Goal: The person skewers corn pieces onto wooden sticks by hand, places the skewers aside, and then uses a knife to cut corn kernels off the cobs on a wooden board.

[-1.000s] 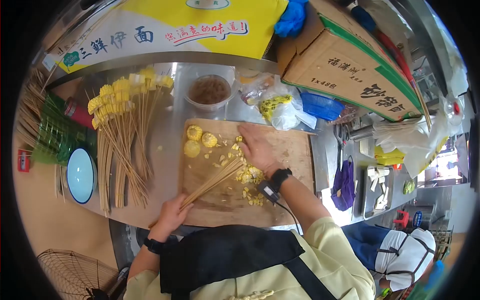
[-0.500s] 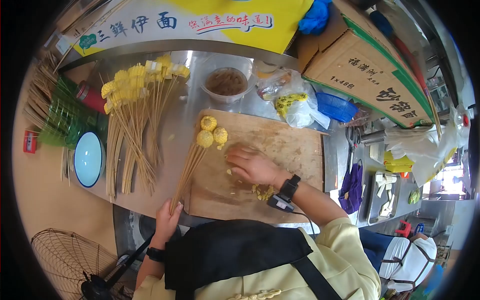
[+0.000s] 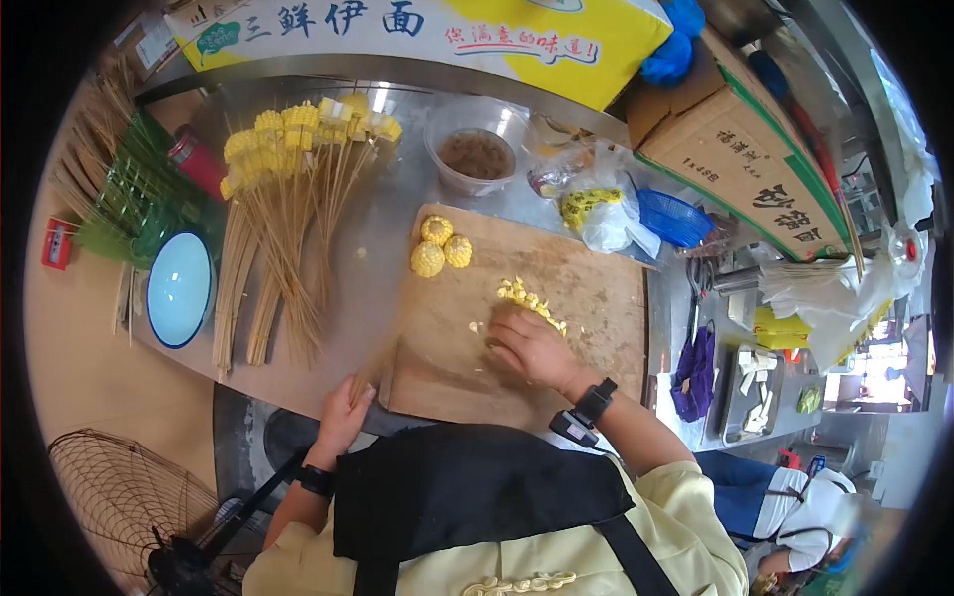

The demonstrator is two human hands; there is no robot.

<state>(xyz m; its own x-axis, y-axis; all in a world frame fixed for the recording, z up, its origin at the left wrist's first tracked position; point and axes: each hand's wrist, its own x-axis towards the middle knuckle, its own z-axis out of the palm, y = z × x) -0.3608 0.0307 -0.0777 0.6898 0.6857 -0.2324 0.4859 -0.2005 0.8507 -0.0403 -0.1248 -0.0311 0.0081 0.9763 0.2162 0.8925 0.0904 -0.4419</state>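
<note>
One head-worn camera is looking forward and steeply down from above the wearer's black apron (image 3: 477, 497), which is filling the bottom centre. It is taking in the cutting board (image 3: 591, 283) at close range, mid-frame, and a yellow-and-white box (image 3: 616, 60) along the top. The wide view is bowing the counter (image 3: 373, 219); dark rounding is closing the corners.

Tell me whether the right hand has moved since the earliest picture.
Yes: judged against the cutting board, the right hand has moved from near the far edge toward the person's body.
</note>
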